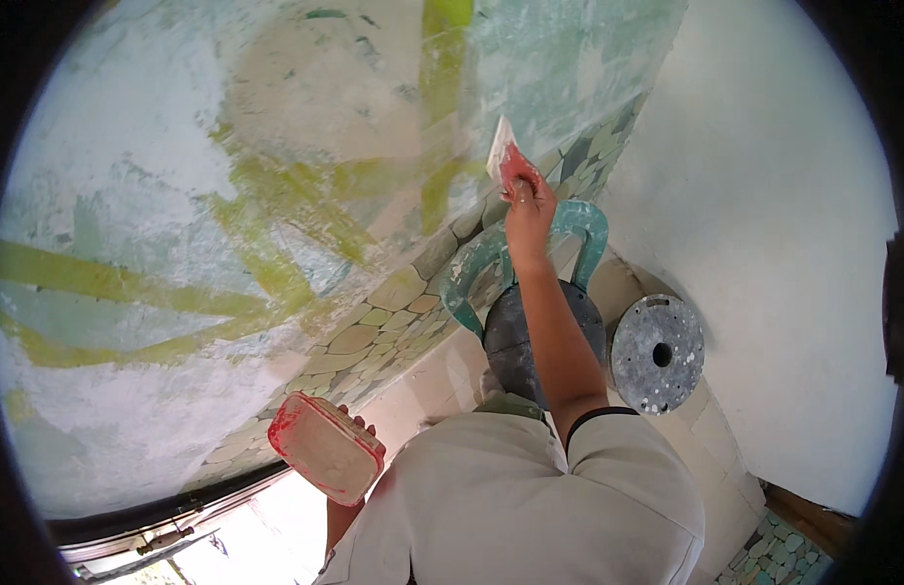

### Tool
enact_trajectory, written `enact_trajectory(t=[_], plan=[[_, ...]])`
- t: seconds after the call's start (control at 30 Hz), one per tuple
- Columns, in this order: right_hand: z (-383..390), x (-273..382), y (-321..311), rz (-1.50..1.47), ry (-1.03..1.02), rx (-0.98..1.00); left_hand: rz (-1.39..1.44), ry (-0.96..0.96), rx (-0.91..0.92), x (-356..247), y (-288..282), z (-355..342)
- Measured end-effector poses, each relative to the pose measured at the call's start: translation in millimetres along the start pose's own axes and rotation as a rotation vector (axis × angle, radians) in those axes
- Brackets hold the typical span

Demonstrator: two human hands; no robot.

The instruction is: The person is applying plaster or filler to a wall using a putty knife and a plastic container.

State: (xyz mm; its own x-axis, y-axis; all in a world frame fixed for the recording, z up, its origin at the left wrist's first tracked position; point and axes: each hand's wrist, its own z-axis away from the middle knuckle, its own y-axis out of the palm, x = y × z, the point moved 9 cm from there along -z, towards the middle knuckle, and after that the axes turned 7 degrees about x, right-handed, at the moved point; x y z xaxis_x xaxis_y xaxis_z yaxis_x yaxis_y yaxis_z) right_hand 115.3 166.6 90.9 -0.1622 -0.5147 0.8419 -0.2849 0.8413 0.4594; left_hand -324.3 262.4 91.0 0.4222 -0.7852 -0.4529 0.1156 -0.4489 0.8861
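Observation:
My left hand (pixel 362 423) holds a red rectangular plastic tub (pixel 288 417) from its far side, the fingers curling over its edge. Beige putty (pixel 337 456) covers the tub's inside. My right hand (pixel 528 219) pinches a red putty knife (pixel 517 168) smeared with whitish putty. Its blade points up and away from me, close to the painted wall (pixel 325 107); I cannot tell whether it touches. Patchy whitish filler and yellow-green bands cover that wall.
Below my right arm stands a chair with teal arms (pixel 462 278) and a dark seat (pixel 510 327). Beside it is a grey, paint-spattered round stool (pixel 657 353). A stone-patterned strip (pixel 389 312) runs along the wall's base. A white wall (pixel 774 224) rises at right.

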Motion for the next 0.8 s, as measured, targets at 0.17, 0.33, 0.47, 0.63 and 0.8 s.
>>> enact_trajectory(t=[0.17,0.33,0.47,0.63,0.8], plan=[[22,7,41,0.099,0.002,-0.006,0.224,0.089,0.212,-13,-16,11],[92,40,118,0.190,-0.199,0.123,0.508,0.179,0.460,-28,-30,14],[149,53,160,0.190,-0.217,0.255,0.740,0.258,0.658,-49,-47,28],[206,-2,171,0.043,0.083,0.558,0.451,0.130,0.284,-70,-46,50],[212,-34,109,0.084,0.142,0.292,0.188,0.054,-0.007,-97,-71,78]])
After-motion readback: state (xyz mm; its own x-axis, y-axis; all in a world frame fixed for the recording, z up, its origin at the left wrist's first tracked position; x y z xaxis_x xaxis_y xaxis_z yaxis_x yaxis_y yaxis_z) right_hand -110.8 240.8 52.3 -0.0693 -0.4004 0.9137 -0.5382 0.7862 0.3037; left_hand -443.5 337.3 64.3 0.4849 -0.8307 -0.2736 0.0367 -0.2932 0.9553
